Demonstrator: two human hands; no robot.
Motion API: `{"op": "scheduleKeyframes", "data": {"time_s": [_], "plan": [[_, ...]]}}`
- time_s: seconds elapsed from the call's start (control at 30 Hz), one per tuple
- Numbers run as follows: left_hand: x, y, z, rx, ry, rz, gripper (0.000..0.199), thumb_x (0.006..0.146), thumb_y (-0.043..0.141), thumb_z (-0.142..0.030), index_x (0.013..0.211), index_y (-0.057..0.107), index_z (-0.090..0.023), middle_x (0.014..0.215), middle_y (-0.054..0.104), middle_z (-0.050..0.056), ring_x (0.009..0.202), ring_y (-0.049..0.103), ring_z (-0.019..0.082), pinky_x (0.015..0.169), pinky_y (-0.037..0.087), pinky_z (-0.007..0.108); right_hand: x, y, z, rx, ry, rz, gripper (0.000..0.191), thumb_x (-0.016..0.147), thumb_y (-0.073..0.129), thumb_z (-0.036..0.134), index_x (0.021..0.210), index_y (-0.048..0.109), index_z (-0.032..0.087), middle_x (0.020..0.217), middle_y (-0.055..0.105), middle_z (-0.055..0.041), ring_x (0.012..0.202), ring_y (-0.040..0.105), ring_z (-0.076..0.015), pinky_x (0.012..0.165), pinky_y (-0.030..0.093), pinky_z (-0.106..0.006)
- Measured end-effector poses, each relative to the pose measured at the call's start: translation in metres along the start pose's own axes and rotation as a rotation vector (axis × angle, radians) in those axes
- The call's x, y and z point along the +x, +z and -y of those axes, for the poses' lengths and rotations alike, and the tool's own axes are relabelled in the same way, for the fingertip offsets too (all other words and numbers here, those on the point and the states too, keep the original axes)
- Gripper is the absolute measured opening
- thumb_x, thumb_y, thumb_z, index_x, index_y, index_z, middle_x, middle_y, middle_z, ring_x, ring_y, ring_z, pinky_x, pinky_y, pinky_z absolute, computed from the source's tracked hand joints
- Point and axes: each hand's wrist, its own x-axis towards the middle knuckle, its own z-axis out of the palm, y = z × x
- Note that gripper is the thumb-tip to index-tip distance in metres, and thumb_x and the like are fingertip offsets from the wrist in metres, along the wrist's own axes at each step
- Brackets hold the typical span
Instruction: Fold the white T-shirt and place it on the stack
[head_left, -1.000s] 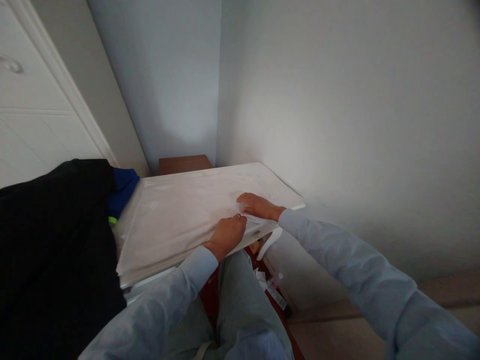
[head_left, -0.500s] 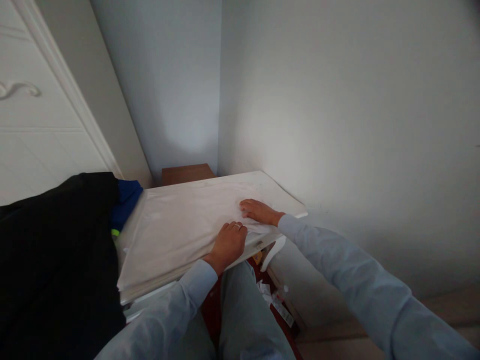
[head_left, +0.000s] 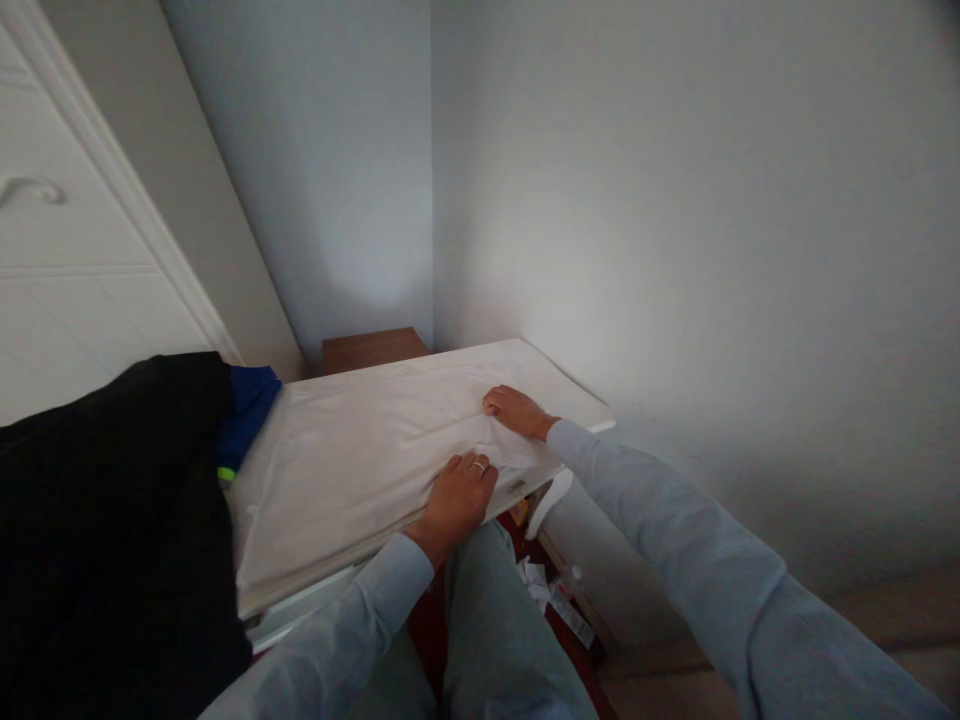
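A white cloth [head_left: 360,440] lies over a white board [head_left: 551,385], with small wrinkles near my hands. My left hand [head_left: 459,495], with a ring on one finger, rests at the cloth's near edge, its fingers bent and pressed together on the fabric. Farther back and to the right, my right hand [head_left: 517,410] is closed on the cloth, the fingers curled down against it. The fingertips of both hands are partly hidden.
Black clothing [head_left: 112,520] and a blue garment [head_left: 247,410] lie at the left. Behind the board is a brown wooden surface [head_left: 375,347]. Papers [head_left: 534,580] lie below, near my legs. A white cupboard [head_left: 90,230] stands at the left; walls rise behind and right.
My right hand's fingers have curled in from a flatter pose, and the cloth beside them has wrinkled. The left hand has shifted slightly toward me.
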Motion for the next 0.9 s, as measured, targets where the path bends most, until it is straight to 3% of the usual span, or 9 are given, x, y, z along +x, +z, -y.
{"op": "scheduleKeyframes", "data": {"time_s": [0.3,0.4,0.53,0.67,0.9], "plan": [[-0.001,-0.009,-0.002,0.016,0.030,0.000,0.019,0.091,0.050,-0.009,0.100,0.066,-0.012,0.110,0.065,0.015,0.103,0.058,0.029,0.090,0.047,0.044,0.006,-0.007,-0.006,0.000,0.146,-0.007,0.017,0.097,0.049,0.014,0.095,0.067,0.015,0.100,0.070,-0.0074,0.097,0.060,-0.0183,0.092,0.044,-0.030],[0.005,-0.015,-0.005,0.002,0.041,-0.013,0.017,0.095,0.050,-0.018,0.099,0.066,-0.014,0.115,0.065,0.014,0.106,0.057,0.029,0.092,0.046,0.045,0.008,-0.010,-0.020,-0.030,0.270,-0.034,0.018,0.099,0.049,0.019,0.104,0.066,0.014,0.109,0.069,-0.0104,0.104,0.060,-0.0199,0.097,0.044,-0.033],[0.013,-0.017,-0.010,-0.055,0.017,0.000,0.023,0.096,0.052,-0.025,0.114,0.063,-0.014,0.124,0.064,0.013,0.114,0.057,0.029,0.099,0.045,0.045,0.012,-0.011,-0.044,-0.080,0.510,-0.064,0.023,0.096,0.058,0.023,0.115,0.063,0.010,0.119,0.065,-0.0179,0.110,0.061,-0.0246,0.097,0.047,-0.038],[0.011,-0.004,-0.009,-0.061,0.005,0.010,0.036,0.096,0.052,-0.023,0.130,0.058,-0.015,0.135,0.059,0.014,0.128,0.051,0.029,0.108,0.041,0.046,0.022,-0.008,-0.059,-0.085,0.674,-0.051,0.022,0.093,0.065,0.028,0.108,0.066,0.013,0.110,0.069,-0.0110,0.102,0.066,-0.0227,0.092,0.052,-0.041],[-0.001,0.023,-0.008,-0.008,0.030,0.001,0.052,0.096,0.050,-0.021,0.148,0.046,-0.021,0.151,0.047,0.017,0.143,0.038,0.038,0.117,0.030,0.058,0.038,-0.011,-0.064,-0.051,0.761,-0.131,0.017,0.092,0.066,0.023,0.107,0.070,0.016,0.114,0.071,-0.0082,0.105,0.067,-0.0210,0.092,0.053,-0.041]]}}
